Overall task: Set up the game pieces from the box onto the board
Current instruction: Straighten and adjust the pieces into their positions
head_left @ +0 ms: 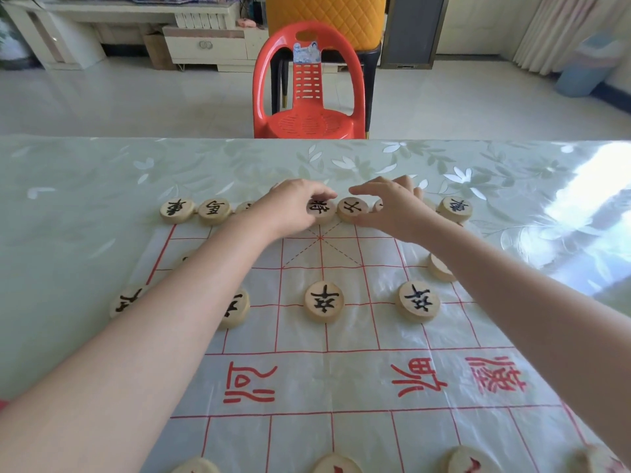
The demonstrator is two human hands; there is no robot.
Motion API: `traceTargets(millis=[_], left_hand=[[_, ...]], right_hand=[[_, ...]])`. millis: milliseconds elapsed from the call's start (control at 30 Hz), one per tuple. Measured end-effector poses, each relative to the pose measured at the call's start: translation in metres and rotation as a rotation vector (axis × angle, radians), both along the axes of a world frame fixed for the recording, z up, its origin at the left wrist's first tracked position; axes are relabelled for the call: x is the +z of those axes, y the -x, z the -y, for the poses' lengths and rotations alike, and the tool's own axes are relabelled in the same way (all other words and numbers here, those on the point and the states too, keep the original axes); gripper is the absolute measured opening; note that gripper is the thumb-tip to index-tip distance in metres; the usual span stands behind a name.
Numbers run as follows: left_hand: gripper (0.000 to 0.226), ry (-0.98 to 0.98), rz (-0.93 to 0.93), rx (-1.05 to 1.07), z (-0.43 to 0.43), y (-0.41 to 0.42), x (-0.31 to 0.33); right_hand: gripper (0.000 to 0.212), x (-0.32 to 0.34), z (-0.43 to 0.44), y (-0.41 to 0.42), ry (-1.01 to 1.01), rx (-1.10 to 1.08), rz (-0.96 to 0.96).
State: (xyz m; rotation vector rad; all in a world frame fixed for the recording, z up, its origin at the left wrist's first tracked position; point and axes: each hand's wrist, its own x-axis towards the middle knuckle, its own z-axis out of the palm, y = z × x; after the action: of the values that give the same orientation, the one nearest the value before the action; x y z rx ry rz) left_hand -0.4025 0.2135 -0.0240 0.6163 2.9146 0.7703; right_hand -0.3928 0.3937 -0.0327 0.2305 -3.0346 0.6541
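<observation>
A thin plastic board (358,380) with red grid lines lies on the table. Round wooden discs with black characters stand along its far row and further in. My left hand (293,204) reaches to the far row's middle, fingers curled over the general disc (321,210). My right hand (392,206) hovers beside it, thumb touching the edge of the neighbouring disc (352,208), fingers spread above it. Two black soldier discs (323,301) (418,301) sit in the middle. Discs with red characters (466,460) show at the near edge. No box is in view.
The table (85,186) wears a pale green floral cover with glare at the right. A red plastic chair (309,87) stands behind the far edge. Corner discs (177,209) (456,208) end the far row.
</observation>
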Motion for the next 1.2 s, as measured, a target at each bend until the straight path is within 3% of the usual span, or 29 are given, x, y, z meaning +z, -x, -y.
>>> traceTargets(millis=[133, 300, 400, 500, 633, 733, 933, 1033, 1200], left_hand=[[0.041, -0.043, -0.023, 0.026, -0.001, 0.001, -0.004], [0.038, 0.065, -0.185, 0.135, -0.01, 0.008, -0.014], [0.045, 0.131, -0.257, 0.199, -0.014, 0.009, -0.021], [0.053, 0.095, -0.251, 0.198, -0.011, 0.007, -0.02], [0.054, 0.062, -0.111, 0.062, 0.002, 0.005, -0.014], [0.049, 0.001, -0.115, 0.058, 0.006, 0.003, -0.012], [0.051, 0.002, -0.149, 0.097, 0.007, 0.002, -0.017], [0.056, -0.022, -0.128, 0.102, 0.007, 0.001, -0.018], [0.051, -0.06, -0.15, 0.11, 0.006, 0.002, -0.02]], right_hand=[[0.053, 0.0, -0.003, 0.002, 0.019, 0.027, -0.009], [0.051, -0.008, -0.001, 0.006, -0.089, -0.008, -0.09], [0.068, -0.01, 0.002, 0.006, -0.138, -0.047, -0.153], [0.083, -0.007, -0.001, 0.006, -0.028, -0.014, -0.086], [0.06, -0.003, -0.009, 0.01, -0.053, 0.07, 0.032], [0.047, -0.003, -0.008, 0.012, -0.07, 0.078, 0.022], [0.067, -0.005, -0.002, 0.011, -0.148, -0.041, -0.064], [0.077, -0.004, -0.004, 0.006, -0.061, -0.035, -0.029], [0.05, -0.005, -0.008, 0.005, -0.017, 0.021, 0.009]])
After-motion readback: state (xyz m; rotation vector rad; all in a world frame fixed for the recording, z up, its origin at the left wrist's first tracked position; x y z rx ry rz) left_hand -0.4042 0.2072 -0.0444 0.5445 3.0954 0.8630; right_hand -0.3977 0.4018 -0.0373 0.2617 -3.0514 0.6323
